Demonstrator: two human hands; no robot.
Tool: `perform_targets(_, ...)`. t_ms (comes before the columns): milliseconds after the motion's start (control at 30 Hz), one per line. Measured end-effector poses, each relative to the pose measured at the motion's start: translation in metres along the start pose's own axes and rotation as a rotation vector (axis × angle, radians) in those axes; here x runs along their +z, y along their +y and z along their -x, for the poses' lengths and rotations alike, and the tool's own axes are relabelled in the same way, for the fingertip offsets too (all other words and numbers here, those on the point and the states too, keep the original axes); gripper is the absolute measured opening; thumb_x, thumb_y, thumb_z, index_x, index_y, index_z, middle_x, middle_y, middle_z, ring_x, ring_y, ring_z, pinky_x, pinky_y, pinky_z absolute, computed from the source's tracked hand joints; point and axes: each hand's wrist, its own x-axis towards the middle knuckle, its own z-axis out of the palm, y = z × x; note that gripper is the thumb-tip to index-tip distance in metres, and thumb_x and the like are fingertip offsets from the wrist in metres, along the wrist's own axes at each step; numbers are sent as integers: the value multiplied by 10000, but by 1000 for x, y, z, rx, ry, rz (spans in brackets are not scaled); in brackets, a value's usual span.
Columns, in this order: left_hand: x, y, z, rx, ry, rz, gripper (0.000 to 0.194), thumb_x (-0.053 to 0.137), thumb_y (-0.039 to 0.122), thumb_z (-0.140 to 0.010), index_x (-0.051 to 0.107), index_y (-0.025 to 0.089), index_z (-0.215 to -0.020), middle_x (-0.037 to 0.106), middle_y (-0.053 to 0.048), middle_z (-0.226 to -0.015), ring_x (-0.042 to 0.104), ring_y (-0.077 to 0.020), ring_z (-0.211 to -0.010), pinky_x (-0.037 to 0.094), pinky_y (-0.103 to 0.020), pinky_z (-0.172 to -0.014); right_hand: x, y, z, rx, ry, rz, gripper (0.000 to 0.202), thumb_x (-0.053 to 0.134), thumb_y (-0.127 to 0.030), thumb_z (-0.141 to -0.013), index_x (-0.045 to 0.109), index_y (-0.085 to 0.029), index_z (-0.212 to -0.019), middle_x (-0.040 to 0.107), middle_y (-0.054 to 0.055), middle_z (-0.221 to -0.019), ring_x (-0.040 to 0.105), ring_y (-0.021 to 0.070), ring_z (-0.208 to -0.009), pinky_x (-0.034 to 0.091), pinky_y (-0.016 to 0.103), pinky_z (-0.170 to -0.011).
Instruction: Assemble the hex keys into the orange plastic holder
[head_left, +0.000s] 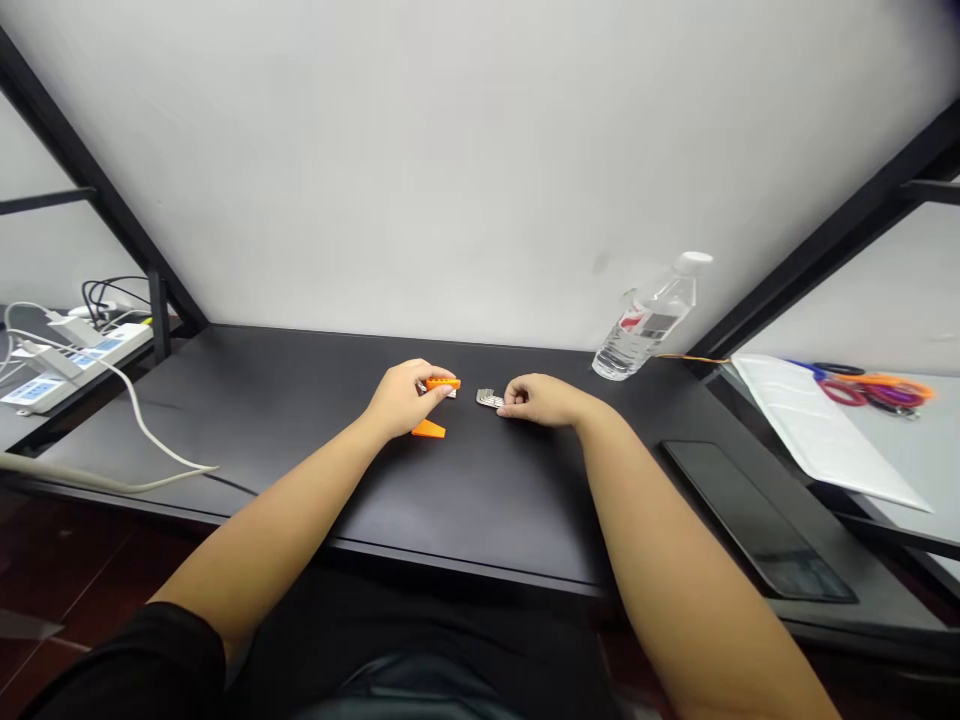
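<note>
My left hand (406,397) is closed, thumb and fingers pinched around a small orange plastic piece (442,383). Some silvery metal shows beside that piece, partly hidden by the fingers. Just below this hand, a second orange piece (429,429), flat and tapered, lies on the black table (450,500). To the right, a small bundle of slim silver metal pieces (490,399) sits at the fingertips of my right hand (541,400), which is closed in a pinch on its right end. The bundle is too small to identify exactly. A short gap separates the two hands.
A water bottle (646,318) stands at the back right. A black tablet (757,520) lies along the right side, near a white sheet (825,430) and coloured scissor-like handles (870,388). At left are a power strip (82,365) and a white cable (142,420) crossing the table.
</note>
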Motion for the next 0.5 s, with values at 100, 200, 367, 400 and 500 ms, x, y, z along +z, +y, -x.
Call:
perform_targets(100,0,0,0,16,-1,-2,196,669,318,-890,790,257,-1032,741,-26,-1001,617,-141,-758,542,-285,-731,0,-7,3,-77,69,37,240,717,-467,-774,694,-228,-768,724,44,-819,615,195,-688,437,314,-605)
perform_targets(200,0,-1,-1,23,-4,-10,198,661,311,-894,791,260,-1034,732,-27,-990,609,-139,-747,540,-287,-724,-1,-19,6,-172,227,-25,213,675,-434,-823,684,-224,-789,720,43,-816,618,192,-698,461,322,-639)
perform_targets(367,0,-1,-1,37,-21,-27,208,665,313,-891,792,261,-1047,731,-37,-1013,636,-158,-814,543,-293,-742,4,-45,10,-324,460,-455,297,679,-524,-866,672,-230,-902,731,44,-833,653,199,-732,535,345,-678)
perform_targets(400,0,0,-1,42,-24,-30,207,665,310,-890,793,260,-1045,730,-38,-1013,641,-162,-830,542,-293,-747,6,-50,11,-345,473,-517,309,702,-531,-853,673,-228,-902,734,48,-840,660,201,-737,544,346,-681)
perform_targets(500,1,1,-1,58,-25,-37,197,665,303,-890,795,255,-1030,725,-42,-994,647,-168,-857,539,-291,-755,14,-63,12,-374,475,-593,315,736,-530,-836,682,-225,-897,737,49,-832,668,198,-721,555,346,-671)
